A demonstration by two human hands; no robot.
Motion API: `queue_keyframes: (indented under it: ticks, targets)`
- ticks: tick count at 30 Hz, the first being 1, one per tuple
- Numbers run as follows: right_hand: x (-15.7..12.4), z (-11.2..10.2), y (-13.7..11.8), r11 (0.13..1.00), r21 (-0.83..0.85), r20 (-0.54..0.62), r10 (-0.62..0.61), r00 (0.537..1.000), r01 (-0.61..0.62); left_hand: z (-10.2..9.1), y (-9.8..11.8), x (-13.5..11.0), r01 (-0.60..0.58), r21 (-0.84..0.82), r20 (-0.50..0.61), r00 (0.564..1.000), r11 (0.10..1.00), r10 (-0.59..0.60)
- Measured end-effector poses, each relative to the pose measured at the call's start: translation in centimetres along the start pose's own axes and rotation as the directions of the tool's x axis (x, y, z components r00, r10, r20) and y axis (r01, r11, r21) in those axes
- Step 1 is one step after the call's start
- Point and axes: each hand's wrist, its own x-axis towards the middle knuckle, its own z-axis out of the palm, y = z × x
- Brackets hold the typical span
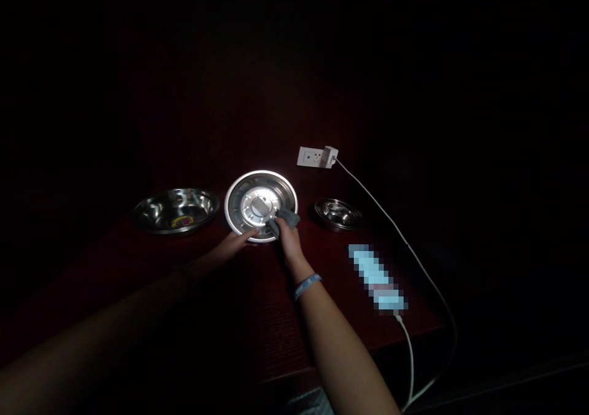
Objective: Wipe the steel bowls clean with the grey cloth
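A round steel plate (243, 189) lies in the middle of a dark red table (276, 317), brightly lit. My left hand (235, 241) rests on its near rim, fingers laid flat against the edge. My right hand (287, 238), with a blue band at the wrist, is closed on a grey cloth (286, 220) that presses on the plate's near right side.
A larger steel bowl (177, 210) sits left of the plate, a small steel bowl (338, 213) to its right. A white power strip (316, 156) lies behind, its white cable (414, 255) running to a blurred flat object (376, 278) near the table's right edge. All around is dark.
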Motion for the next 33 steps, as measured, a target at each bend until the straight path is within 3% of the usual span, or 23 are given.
queue_keyframes:
  ticks: [24, 33]
  targets:
    - [0.4, 0.1, 0.3, 1.000, 0.019, 0.016, 0.018, 1.000, -0.018, -0.2, -0.2, 0.0, -0.020, 0.082, 0.035, 0.999, 0.996, 0.018]
    - [0.1, 0.1, 0.1, 1.000, 0.003, 0.043, -0.008, 0.999, 0.008, 0.8, 0.9, -1.0, -0.061, 0.057, 0.054, 0.997, 0.997, 0.058]
